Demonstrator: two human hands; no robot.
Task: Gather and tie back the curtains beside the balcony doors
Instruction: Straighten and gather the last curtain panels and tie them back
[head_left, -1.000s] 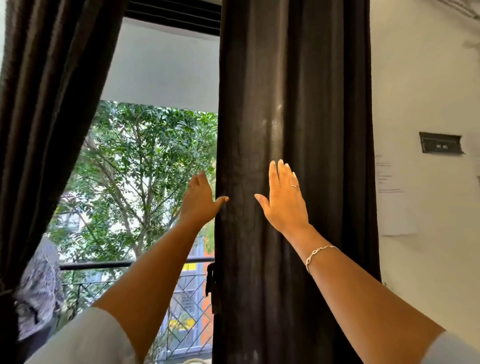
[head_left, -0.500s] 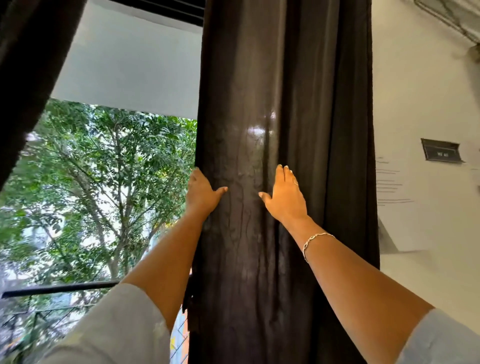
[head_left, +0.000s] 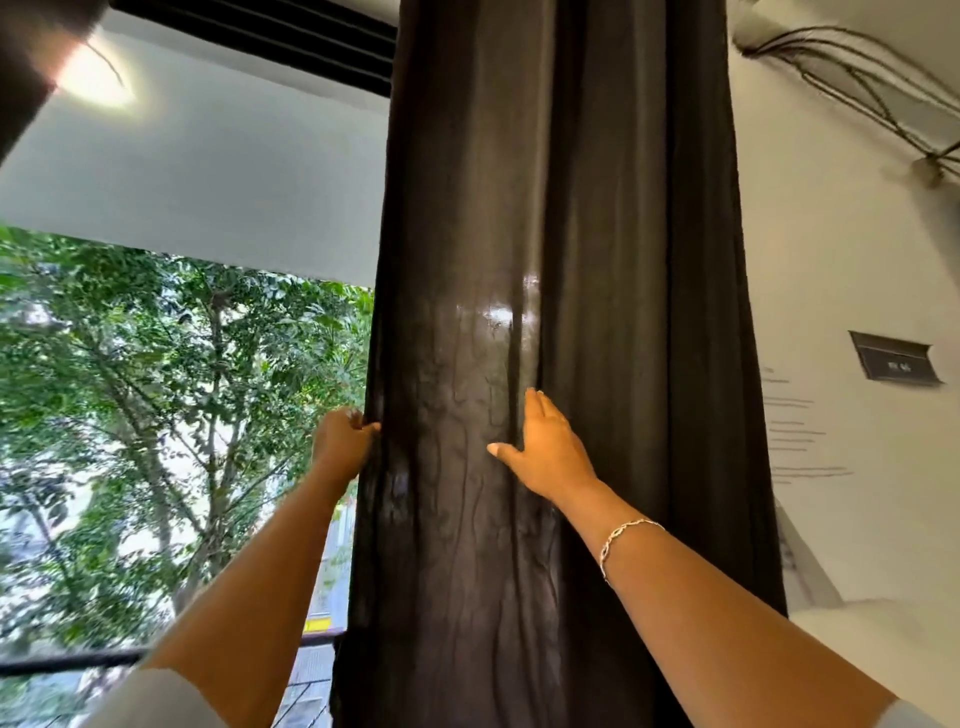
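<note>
A dark brown curtain hangs in long folds down the middle of the view, to the right of the open balcony doorway. My left hand grips its left edge, with the fingers wrapped behind the cloth and the thumb at the front. My right hand lies on the curtain's front; its fingertips sink into a vertical fold and its thumb points left. A corner of a second dark curtain shows at the top left.
A black balcony railing runs across the lower left, with green trees beyond it. A white wall with a dark plate stands right of the curtain. Cables run along the top right.
The view has tilted up and moved closer. My left hand has closed round the curtain's left edge. My right hand's fingers have pushed into a fold of the cloth.
</note>
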